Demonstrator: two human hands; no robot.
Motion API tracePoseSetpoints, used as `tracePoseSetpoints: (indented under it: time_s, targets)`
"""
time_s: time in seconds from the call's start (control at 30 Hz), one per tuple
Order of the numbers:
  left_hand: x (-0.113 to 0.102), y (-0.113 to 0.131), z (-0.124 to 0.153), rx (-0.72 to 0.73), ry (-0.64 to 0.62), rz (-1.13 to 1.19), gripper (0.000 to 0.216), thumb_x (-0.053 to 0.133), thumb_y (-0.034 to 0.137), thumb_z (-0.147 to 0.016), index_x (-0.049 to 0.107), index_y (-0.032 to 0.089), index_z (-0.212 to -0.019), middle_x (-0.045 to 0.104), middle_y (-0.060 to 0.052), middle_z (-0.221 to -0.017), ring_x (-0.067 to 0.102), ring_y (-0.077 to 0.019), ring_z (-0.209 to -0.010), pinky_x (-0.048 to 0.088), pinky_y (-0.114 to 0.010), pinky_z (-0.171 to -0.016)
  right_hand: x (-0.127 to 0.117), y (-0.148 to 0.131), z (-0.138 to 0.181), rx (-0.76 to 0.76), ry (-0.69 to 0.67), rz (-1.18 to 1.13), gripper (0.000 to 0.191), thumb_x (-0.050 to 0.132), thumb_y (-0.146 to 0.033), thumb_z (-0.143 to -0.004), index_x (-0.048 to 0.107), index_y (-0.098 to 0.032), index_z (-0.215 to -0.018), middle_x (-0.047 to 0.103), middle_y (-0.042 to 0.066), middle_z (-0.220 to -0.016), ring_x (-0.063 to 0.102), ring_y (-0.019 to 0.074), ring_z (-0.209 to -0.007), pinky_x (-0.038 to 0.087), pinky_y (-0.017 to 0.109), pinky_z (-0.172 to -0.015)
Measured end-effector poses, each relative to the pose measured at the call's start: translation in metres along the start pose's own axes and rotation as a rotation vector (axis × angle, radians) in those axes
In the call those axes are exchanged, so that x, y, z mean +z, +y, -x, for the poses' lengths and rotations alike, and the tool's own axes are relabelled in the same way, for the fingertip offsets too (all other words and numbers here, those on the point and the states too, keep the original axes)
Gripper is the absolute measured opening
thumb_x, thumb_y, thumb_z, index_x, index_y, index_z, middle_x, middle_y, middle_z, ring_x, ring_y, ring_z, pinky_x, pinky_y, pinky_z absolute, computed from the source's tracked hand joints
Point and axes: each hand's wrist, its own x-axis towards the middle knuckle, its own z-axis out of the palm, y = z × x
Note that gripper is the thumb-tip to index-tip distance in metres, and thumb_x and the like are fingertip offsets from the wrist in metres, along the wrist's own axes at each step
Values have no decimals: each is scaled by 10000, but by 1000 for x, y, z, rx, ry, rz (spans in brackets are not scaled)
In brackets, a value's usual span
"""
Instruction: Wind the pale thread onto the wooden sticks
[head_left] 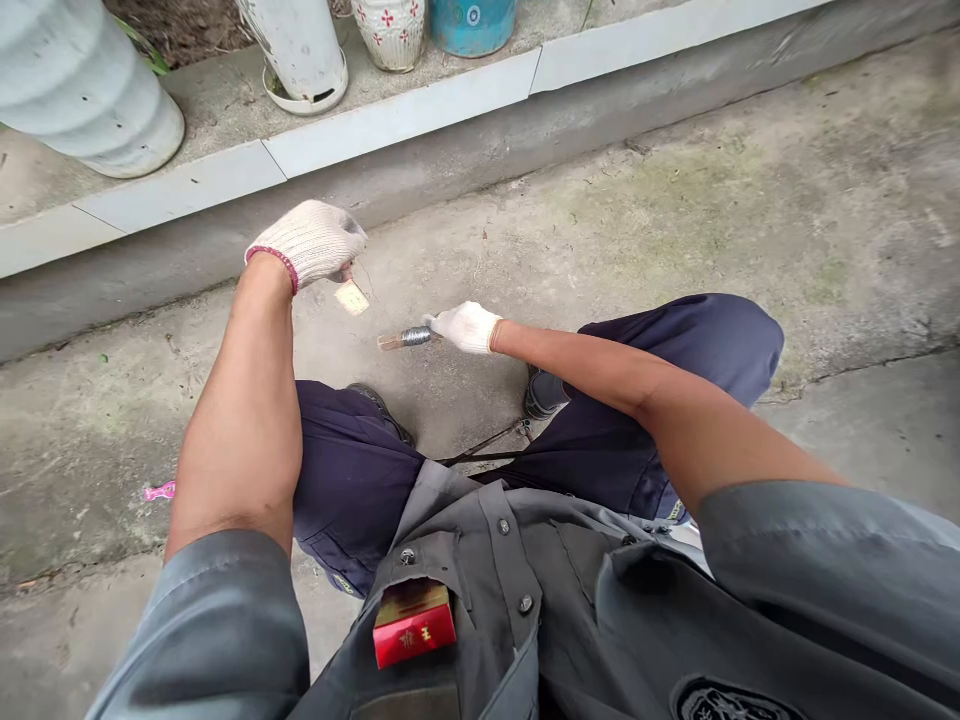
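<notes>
In the head view my left hand (313,240) wears a knitted white glove with a dark red cuff and is closed. A small pale, flat, wood-like piece (352,297) sticks out below its fingers, with a thin wire (370,276) beside it. My right hand (466,327), also in a white glove, grips one end of a wooden stick (389,342). Silvery wire (415,336) is wound round the stick's middle. The stick points left, above the concrete and apart from my left hand. My palms and most fingertips are hidden.
A low tiled ledge (405,118) runs across the top, carrying a ribbed white pot (82,90), a white planter (296,45), a patterned pot (390,30) and a blue container (472,22). A pink object (159,491) lies on the concrete. A red box (414,625) sits in my shirt pocket.
</notes>
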Motion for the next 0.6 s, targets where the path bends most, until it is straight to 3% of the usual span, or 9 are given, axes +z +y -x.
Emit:
tracePoseSetpoints:
  time_s: [0.1, 0.23, 0.4, 0.6]
  targets:
    - [-1, 1, 1, 6, 1, -21, 321, 528, 366, -907, 709, 137, -773, 685, -43, -733, 508, -147, -646, 332, -291, -602, 2, 2, 3, 74, 31, -51, 354, 474, -353, -1042, 531, -172, -1341, 701, 142, -1052, 685, 213, -852, 447, 268, -754]
    - [1, 4, 0, 24, 15, -33, 301, 513, 347, -915, 688, 154, -765, 699, -41, -770, 490, -142, -636, 320, -284, -587, 6, -7, 3, 196, 117, -161, 520, 456, -555, -1037, 566, -122, -1302, 698, 205, -1099, 699, 272, -997, 482, 309, -836]
    - [9, 20, -8, 84, -70, -46, 304, 490, 317, -911, 716, 155, -789, 729, -46, -790, 477, -134, -646, 329, -273, -616, 12, -29, -15, 474, 13, -361, 466, 539, -460, -994, 637, -93, -1264, 701, 239, -1094, 713, 313, -1042, 517, 353, -874]
    - [16, 46, -4, 126, -140, -67, 319, 521, 364, -908, 750, 142, -899, 658, -53, -672, 514, -163, -706, 383, -257, -695, 25, -27, -38, 511, -46, -518, 500, 457, -468, -1021, 647, -136, -1343, 716, 194, -1159, 720, 224, -1018, 526, 248, -801]
